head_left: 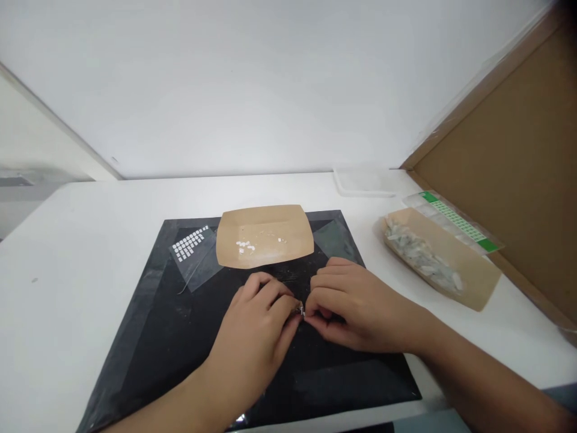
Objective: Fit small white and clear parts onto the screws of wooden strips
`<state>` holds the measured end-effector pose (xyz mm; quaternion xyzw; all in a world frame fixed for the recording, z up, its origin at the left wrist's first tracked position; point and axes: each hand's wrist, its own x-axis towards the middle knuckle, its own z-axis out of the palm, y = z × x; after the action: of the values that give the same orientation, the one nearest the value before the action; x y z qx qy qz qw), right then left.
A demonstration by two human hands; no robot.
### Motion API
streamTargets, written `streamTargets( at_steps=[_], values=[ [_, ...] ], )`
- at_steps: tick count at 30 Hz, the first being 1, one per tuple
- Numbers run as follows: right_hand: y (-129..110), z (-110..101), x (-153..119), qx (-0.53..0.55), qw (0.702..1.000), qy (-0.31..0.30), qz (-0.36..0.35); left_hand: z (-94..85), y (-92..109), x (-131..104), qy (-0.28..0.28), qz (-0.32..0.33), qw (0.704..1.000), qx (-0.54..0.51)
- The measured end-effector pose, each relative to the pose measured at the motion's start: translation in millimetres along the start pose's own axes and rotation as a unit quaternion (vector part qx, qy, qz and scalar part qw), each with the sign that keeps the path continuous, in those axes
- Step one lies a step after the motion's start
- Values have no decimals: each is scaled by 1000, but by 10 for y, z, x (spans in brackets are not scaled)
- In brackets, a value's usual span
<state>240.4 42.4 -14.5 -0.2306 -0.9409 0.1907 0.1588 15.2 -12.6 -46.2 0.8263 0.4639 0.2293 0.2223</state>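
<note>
Over the black mat point(180, 337) my two hands almost meet. A tiny silvery-white piece point(300, 310) is pinched between the thumb and index finger of my left hand point(261, 319). From the other side, my right hand point(347, 300) is closed, its thumb and fingertip pinched at the edge of that piece. Whether the right fingers hold something of their own is too small to make out. Just beyond the hands lies a tan paper tray point(288, 228) with small white bits point(244, 245) in it.
A clear sheet with rows of white stickers point(189, 243) lies on the mat's left. At right, another tan tray point(478, 282) holds many pale translucent pieces point(424, 258), beside a green-and-white labelled packet point(460, 219). A clear plastic lid point(365, 182) sits behind; a cardboard panel point(505, 156) borders the right.
</note>
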Motion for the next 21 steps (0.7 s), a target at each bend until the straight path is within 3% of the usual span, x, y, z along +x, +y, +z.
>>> streamTargets(
  at_steps=[21],
  values=[
    [27,11,50,29,999,-8,16,32,-2,35,32,12,999,-4]
  ],
)
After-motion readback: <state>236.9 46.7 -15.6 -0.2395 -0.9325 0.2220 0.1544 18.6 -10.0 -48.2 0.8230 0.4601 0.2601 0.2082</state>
